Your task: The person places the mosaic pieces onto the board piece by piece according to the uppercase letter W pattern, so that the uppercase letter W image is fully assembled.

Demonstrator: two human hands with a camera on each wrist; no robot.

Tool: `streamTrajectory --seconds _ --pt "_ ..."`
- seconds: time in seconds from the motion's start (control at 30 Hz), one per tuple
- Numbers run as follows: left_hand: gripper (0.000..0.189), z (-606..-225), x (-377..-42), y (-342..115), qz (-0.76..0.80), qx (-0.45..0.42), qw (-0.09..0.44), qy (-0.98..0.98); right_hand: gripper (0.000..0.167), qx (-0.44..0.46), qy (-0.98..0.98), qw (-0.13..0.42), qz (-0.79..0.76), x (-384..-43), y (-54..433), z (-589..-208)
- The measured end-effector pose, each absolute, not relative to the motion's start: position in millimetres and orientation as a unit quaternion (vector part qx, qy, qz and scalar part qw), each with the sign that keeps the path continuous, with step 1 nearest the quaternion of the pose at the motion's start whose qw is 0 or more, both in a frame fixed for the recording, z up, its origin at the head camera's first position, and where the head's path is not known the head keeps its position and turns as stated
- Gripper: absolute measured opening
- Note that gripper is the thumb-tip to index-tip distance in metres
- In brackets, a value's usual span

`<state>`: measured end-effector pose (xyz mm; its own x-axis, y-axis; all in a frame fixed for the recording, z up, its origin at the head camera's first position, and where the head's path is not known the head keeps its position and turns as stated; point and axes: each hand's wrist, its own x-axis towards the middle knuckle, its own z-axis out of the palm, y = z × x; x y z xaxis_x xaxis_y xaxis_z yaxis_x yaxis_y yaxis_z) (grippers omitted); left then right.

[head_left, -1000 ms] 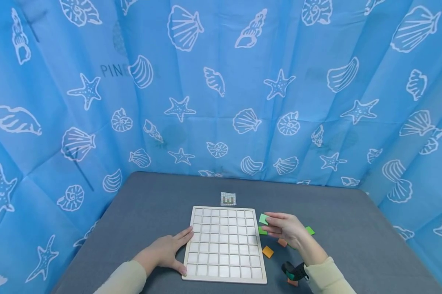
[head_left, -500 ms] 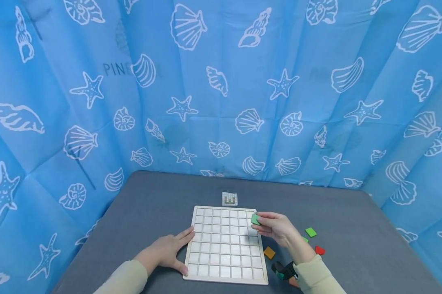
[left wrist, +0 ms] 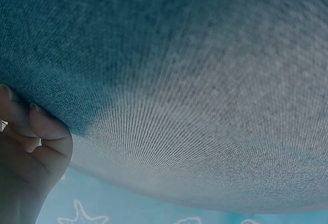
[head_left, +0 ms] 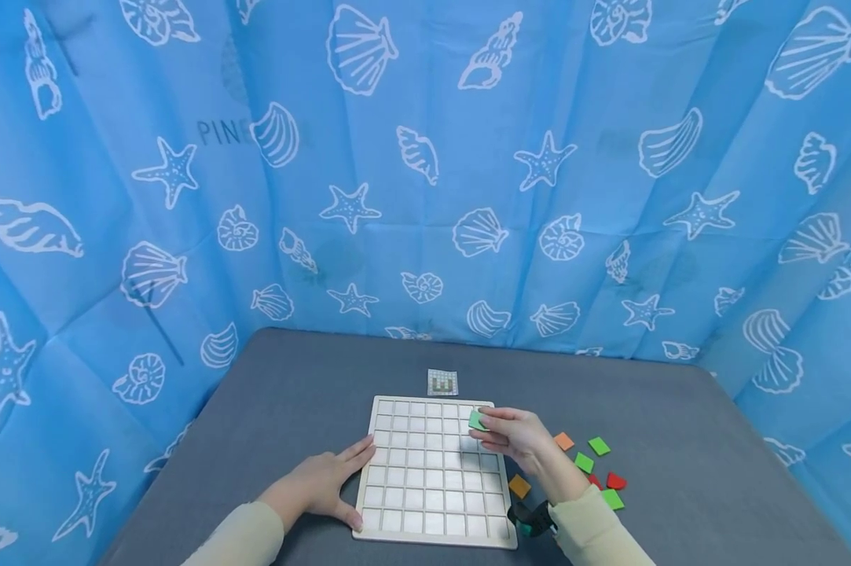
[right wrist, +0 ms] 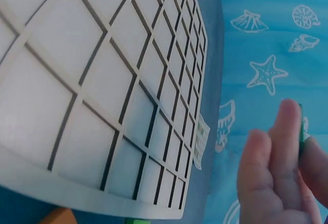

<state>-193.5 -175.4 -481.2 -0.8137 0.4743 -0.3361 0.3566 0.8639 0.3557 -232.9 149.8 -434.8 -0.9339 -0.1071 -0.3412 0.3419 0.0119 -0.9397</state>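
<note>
My right hand [head_left: 520, 440] pinches a light green square tile [head_left: 478, 420] between thumb and fingers. It holds the tile over the far right corner cells of a pale grid board [head_left: 415, 477]. Seen from the right wrist, the tile [right wrist: 301, 131] is nearly edge-on between the thumb and fingers [right wrist: 284, 142]. My left hand [head_left: 319, 487] rests along the board's left edge, fingers straight and thumb spread toward the near left corner. In the left wrist view, only part of that hand [left wrist: 38, 152] shows, low against the grey cloth.
A small card with a grid pattern [head_left: 442, 383] lies behind the board. To the right are an orange tile [head_left: 519, 486], a salmon tile [head_left: 563, 441], several green tiles [head_left: 599, 446] and red pieces [head_left: 616, 480]. A blue shell-print curtain [head_left: 425, 236] hangs behind the grey table [head_left: 312, 369].
My right hand has carried the green tile left, from beside the board to over its far right cells. Loose pieces behind that arm have come into view. My left hand stays put.
</note>
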Motion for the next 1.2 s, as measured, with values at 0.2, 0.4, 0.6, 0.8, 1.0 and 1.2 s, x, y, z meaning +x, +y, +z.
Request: streamTrajectory --seconds 0.2,0.4,0.6,0.8,1.0,1.2 --pt "0.108 -480 -191 -176 0.139 0.224 0.202 0.943 0.039 0.072 0.686 0.174 -0.703 -233 142 -437" --pt "0.108 -479 -191 -176 0.140 0.221 0.206 0.943 0.041 0.068 0.687 0.179 -0.701 -234 136 -439" --pt "0.108 -481 -194 -176 0.134 0.222 0.210 0.943 0.037 0.099 0.688 0.170 -0.698 -236 124 -441" --pt "0.109 -482 -194 -176 0.127 0.221 0.202 0.946 0.033 0.087 0.679 0.186 -0.705 -239 114 -446" --pt "0.110 -485 -196 -176 0.121 0.220 0.206 0.946 0.029 0.071 0.700 0.192 -0.684 -240 103 -450" --pt "0.110 -487 -195 -176 0.119 0.224 0.201 0.946 0.026 0.060 0.716 0.203 -0.665 -243 92 -454"
